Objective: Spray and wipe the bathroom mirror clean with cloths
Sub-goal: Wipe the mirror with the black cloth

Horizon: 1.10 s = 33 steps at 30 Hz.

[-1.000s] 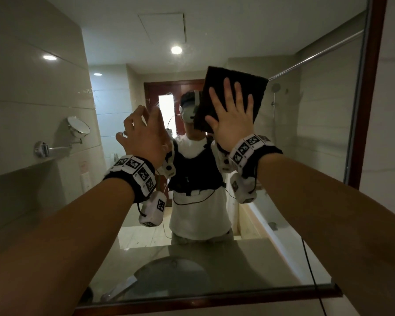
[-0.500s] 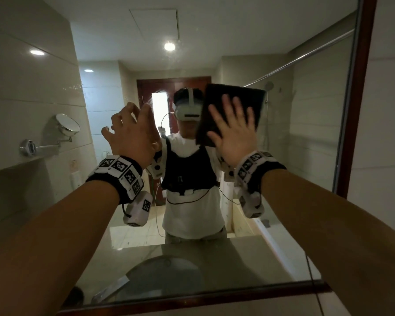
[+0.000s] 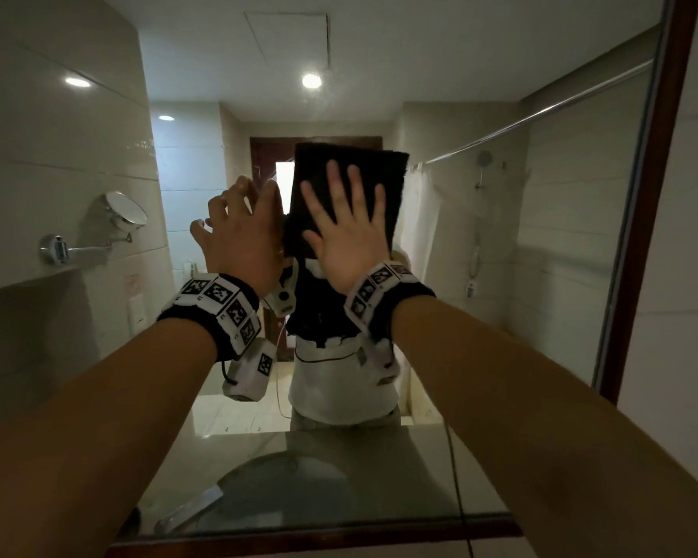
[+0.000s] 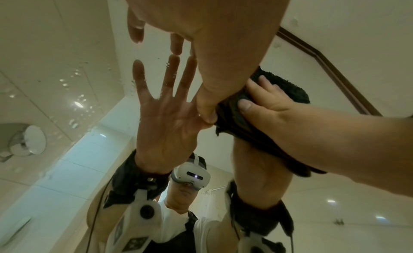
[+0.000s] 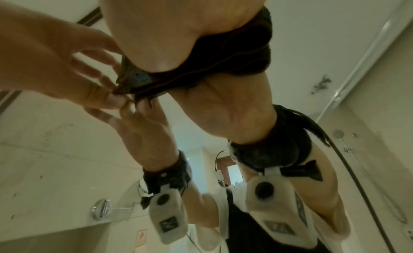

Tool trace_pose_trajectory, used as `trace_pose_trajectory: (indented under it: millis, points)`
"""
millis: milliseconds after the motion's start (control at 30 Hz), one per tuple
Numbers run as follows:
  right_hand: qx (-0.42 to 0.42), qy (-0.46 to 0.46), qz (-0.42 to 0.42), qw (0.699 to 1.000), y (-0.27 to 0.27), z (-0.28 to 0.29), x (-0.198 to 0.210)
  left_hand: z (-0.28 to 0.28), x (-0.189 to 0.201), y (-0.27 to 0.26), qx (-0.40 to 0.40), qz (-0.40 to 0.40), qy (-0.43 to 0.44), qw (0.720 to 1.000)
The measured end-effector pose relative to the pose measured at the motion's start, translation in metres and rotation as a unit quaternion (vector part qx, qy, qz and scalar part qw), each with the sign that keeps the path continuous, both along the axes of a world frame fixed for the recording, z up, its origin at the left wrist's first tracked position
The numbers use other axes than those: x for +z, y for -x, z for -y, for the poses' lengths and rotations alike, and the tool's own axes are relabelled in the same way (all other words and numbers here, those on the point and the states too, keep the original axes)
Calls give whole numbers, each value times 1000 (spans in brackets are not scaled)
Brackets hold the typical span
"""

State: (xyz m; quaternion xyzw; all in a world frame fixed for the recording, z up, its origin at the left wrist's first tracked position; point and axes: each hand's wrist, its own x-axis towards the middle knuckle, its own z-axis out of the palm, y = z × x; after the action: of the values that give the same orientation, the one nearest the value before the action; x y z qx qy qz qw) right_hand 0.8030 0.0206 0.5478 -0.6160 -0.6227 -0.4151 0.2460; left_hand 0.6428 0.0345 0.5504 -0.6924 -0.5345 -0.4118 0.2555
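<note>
Right hand [image 3: 349, 239] flat on the dark cloth [image 3: 383, 171], fingers straight and spread, palm pressing it against the mirror [image 3: 561, 275]. No curl round the cloth, just pressure. Cloth is folded to a rectangle, sits near frame centre in the head view, slightly toward 12 o'clock, upper edge and right edge showing past the fingertips.

Left hand [image 3: 240, 235] just beside it at 9 o'clock of the cloth, fingers spread and loosely bent, holding nothing. Left wrist view: the thumb [image 4: 206, 105] touches the glass right at the cloth's lower left corner [image 4: 225, 122]; other fingers [image 4: 176, 44] straight, tips near their own reflections. Right wrist view: the left fingertips [image 5: 111, 99] sit against that same cloth corner [image 5: 132, 80]. Cannot tell whether they pinch the corner or only touch it.

Water drops [image 4: 76, 96] on the glass at 9 o'clock of the left hand in the left wrist view.

Mirror has a dark wood frame [image 3: 653, 235], visible along the right side and the bottom edge. A round shaving mirror [image 3: 126, 211] on an arm is fixed to the tiled wall at 9 o'clock. Reflected in the glass: a shower rail [image 3: 540, 118] at 2 o'clock and a ceiling light [image 3: 311, 80] at 12.
</note>
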Motion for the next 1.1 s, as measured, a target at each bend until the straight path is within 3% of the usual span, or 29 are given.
trace_pose_trajectory:
  millis: [167, 400, 533, 667, 767, 867, 1100]
  points:
    - [-4, 5, 52, 999, -31, 10, -1, 5, 2, 1, -8, 0, -1, 1000]
    - [-13, -28, -23, 999, -87, 41, -17, 15, 5, -1, 0, -5, 42, 999]
    - [24, -48, -33, 998, -85, 54, -6, 16, 6, -3, 10, -11, 44, 999]
    - [-3, -67, -23, 997, -83, 63, 11, 16, 6, -1, 7, -9, 47, 999]
    - [-24, -38, -97, 994, -82, 69, 21, 16, 5, -1, 4, -11, 43, 999]
    - [17, -6, -170, 985, -80, 68, 20, 15, 4, -1, 5, -14, 43, 999]
    - [55, 3, -175, 983, -50, 52, 23, 8, 2, 0, -10, -12, 38, 999]
